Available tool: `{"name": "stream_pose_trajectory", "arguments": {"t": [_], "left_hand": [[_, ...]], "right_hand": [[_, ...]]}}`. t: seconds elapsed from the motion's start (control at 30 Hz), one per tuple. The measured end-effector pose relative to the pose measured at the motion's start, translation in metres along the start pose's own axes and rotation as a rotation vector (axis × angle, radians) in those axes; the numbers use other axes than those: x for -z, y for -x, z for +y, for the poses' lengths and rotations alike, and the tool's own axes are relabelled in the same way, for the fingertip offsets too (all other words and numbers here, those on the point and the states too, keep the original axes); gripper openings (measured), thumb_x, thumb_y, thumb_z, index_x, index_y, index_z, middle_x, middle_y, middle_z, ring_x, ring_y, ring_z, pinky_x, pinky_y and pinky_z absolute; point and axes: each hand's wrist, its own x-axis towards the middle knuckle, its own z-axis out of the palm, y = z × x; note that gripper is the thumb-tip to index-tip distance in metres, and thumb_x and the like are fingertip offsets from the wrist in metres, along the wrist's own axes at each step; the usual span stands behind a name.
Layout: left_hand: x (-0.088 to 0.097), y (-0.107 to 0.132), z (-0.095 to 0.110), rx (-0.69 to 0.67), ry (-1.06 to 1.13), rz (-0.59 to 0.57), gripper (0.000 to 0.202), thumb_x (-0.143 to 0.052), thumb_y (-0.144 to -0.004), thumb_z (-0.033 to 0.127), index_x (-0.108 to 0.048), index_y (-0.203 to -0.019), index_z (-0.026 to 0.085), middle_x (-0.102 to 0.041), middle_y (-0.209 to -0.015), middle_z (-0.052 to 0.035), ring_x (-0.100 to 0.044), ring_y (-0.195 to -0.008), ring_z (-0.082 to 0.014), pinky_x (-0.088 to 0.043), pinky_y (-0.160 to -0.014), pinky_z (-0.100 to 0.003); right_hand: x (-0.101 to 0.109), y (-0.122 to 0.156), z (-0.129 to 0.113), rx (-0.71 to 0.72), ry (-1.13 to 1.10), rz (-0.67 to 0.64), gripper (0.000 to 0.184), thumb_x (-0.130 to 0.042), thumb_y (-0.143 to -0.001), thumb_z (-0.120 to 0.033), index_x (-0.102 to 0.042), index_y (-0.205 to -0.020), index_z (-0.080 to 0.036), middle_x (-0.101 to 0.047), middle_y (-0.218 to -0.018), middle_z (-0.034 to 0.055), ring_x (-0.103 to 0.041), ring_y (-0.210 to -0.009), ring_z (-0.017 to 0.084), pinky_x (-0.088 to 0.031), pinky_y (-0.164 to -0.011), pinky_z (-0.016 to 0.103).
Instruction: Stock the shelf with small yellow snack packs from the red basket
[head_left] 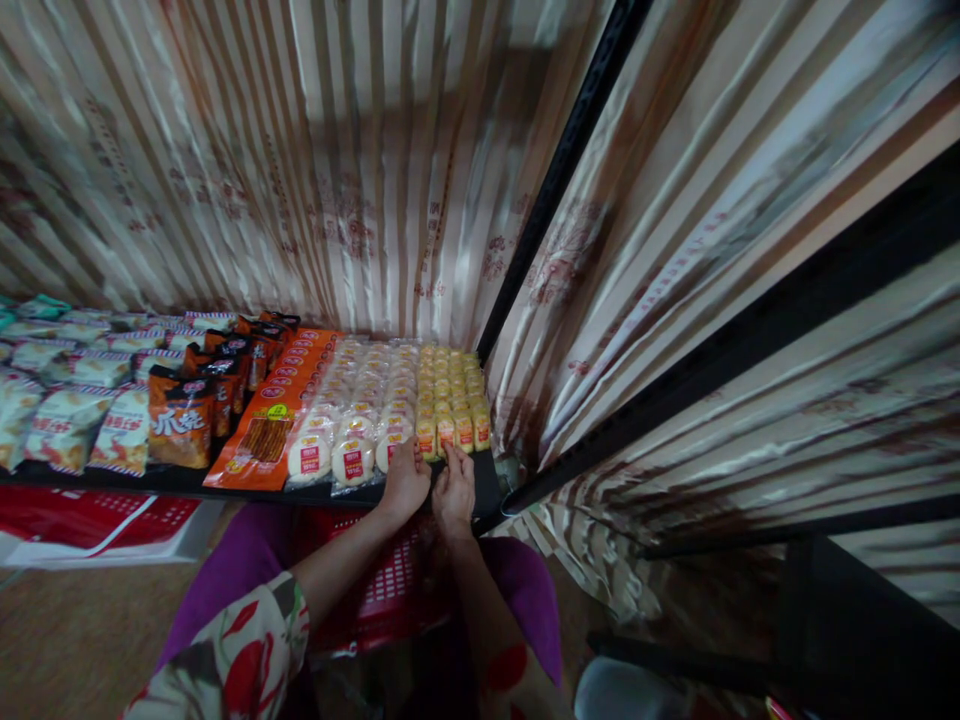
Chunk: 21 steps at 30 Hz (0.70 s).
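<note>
Looking at lower centre: right hand (pixel 454 492) curled on the front row of small yellow packets (pixel 450 400), pinching or not I cannot tell; left hand (pixel 406 482) lies flat beside. Light, slippery, crushable, I judge: grip sides.

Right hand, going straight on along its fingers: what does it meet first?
The front row of small yellow packets on the shelf. The right hand points up the shelf with its fingertips right at that row, possibly already touching it; depth is unclear. More rows of the same packets lie behind.
</note>
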Motion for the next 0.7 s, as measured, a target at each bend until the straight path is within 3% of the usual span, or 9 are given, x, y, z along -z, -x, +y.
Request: {"name": "stream_pose_trajectory", "arguments": {"t": [0.27,0.7], "left_hand": [[0.001,0.003,0.003,-0.043,-0.057,-0.020,0.050,-0.046,-0.072,0.006,-0.049,-0.122,0.013,-0.056,-0.104,-0.0109,-0.055,-0.093,-0.0182,-0.043,-0.091,-0.034],[0.002,0.002,0.010,-0.047,-0.154,-0.108,0.052,-0.045,-0.074,0.009,-0.047,-0.126,0.009,-0.053,-0.113,-0.0155,-0.051,-0.106,-0.0227,-0.038,-0.096,-0.034]], "right_hand": [[-0.006,0.005,0.003,-0.026,0.063,-0.005,0.053,-0.032,-0.077,-0.011,-0.049,-0.127,-0.022,-0.049,-0.108,0.0088,-0.049,-0.102,0.019,-0.044,-0.089,0.034],[-0.002,0.004,-0.002,-0.019,0.082,-0.014,0.052,-0.033,-0.079,-0.011,-0.048,-0.128,-0.020,-0.048,-0.108,0.0096,-0.048,-0.100,0.019,-0.044,-0.088,0.033]]}}
